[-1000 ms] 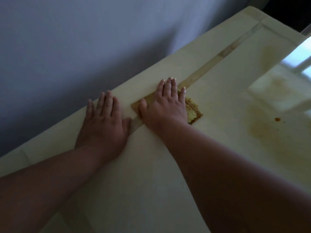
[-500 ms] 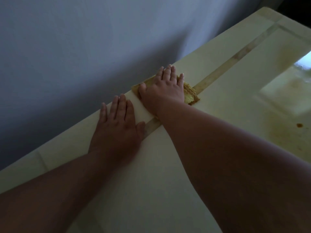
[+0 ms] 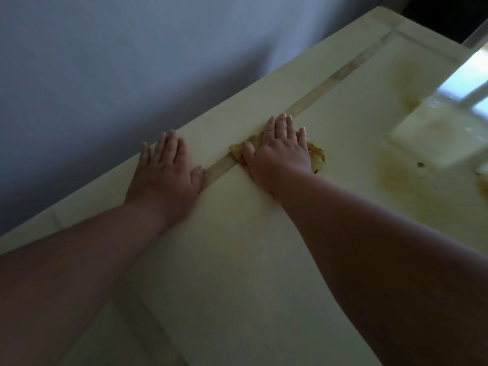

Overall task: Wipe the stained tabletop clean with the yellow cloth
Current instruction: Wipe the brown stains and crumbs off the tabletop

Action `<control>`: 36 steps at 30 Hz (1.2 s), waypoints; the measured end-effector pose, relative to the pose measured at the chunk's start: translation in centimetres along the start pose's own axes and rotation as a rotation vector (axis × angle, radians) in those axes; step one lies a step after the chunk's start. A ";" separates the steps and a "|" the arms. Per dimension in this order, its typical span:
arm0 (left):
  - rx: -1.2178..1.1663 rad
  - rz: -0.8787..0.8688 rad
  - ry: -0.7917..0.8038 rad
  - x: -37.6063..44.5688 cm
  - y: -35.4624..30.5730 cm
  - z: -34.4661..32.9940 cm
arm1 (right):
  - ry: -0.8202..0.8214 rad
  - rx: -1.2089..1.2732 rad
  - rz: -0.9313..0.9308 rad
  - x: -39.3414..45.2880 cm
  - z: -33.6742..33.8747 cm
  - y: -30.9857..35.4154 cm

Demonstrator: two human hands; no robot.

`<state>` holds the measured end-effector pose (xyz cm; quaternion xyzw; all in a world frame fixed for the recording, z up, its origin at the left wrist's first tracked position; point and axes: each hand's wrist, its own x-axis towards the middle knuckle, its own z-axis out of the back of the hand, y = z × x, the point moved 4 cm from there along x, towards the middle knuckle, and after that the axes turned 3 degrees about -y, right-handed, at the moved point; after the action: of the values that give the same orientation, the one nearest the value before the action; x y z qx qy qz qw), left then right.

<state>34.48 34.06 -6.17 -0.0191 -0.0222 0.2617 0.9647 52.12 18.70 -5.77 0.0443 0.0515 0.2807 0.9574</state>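
No text, label or number is readable.

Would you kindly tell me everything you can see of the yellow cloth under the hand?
The yellow cloth is a crumpled, mustard-toned rag that looks soft and layered. It lies flat on the pale tabletop, partly over the tan strip. The right hand presses on it with fingers spread, covering most of it; only a corner on the left and ruffled edges on the right show. Brown stains lie apart, further right.
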 end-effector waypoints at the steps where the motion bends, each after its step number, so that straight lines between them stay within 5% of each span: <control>1: -0.002 0.000 0.005 0.0 -0.1 0.1 | 0.000 -0.005 -0.009 -0.8 0.0 -1.0; 12: 0.077 0.049 0.047 0.0 -1.5 0.8 | 0.033 -0.052 -0.118 -12.8 1.0 -14.0; 29: -0.083 -0.168 0.111 -16.2 -34.3 0.5 | 0.039 -0.040 -0.147 -28.8 1.2 -29.8; 36: -0.015 -0.088 0.065 -19.1 -39.2 -1.2 | 0.065 -0.033 -0.140 -36.2 1.8 -38.4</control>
<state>37.88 -9.42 -6.09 -0.0338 0.0066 0.2179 0.9754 42.50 -33.29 -5.66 0.0157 0.0810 0.2150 0.9731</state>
